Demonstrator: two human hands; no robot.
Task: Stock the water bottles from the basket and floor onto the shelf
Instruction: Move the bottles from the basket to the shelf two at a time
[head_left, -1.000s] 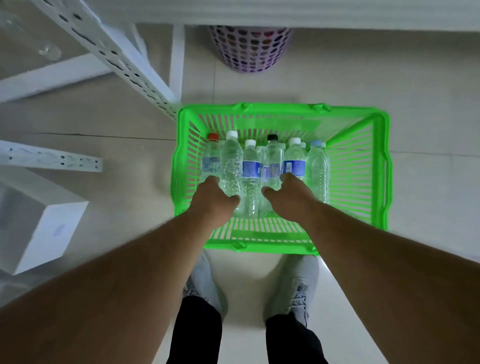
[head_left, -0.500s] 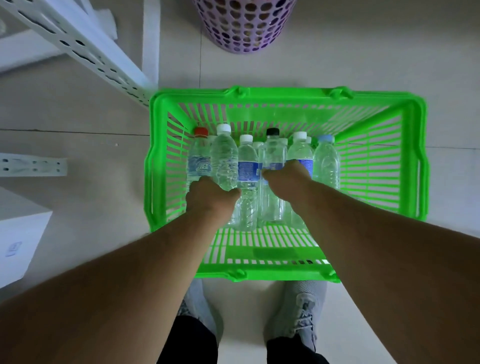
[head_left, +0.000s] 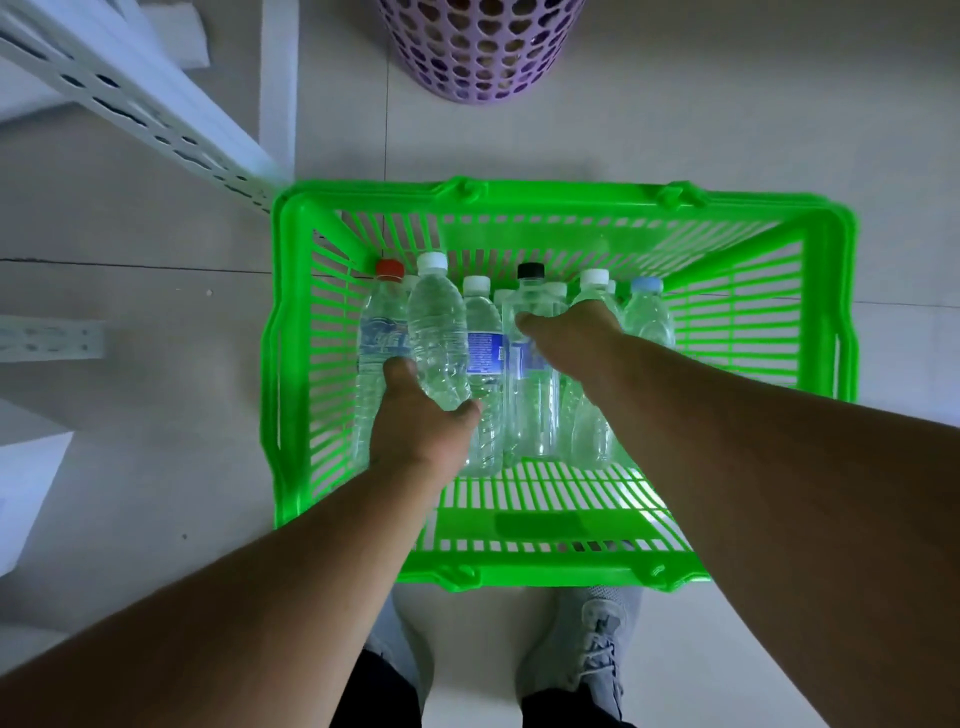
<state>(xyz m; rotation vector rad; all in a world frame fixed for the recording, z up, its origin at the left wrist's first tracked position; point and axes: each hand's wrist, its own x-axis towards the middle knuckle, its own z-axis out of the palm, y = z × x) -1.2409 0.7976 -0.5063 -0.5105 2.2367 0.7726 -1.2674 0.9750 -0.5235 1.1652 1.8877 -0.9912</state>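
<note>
From the head view: a green basket (head_left: 561, 200) on the tiled floor (head_left: 156, 415), just beside the white shelf frame (head_left: 156, 114), with the water bottles (head_left: 530, 364) upright in a row at its far side. Left hand (head_left: 421, 415) clasped around the white-capped bottle (head_left: 436, 332), raised and tilted above the others. Right hand (head_left: 571, 332) closed over the black-capped bottle (head_left: 530, 291), low in the row; purple bin (head_left: 483, 47) behind the basket.
</note>
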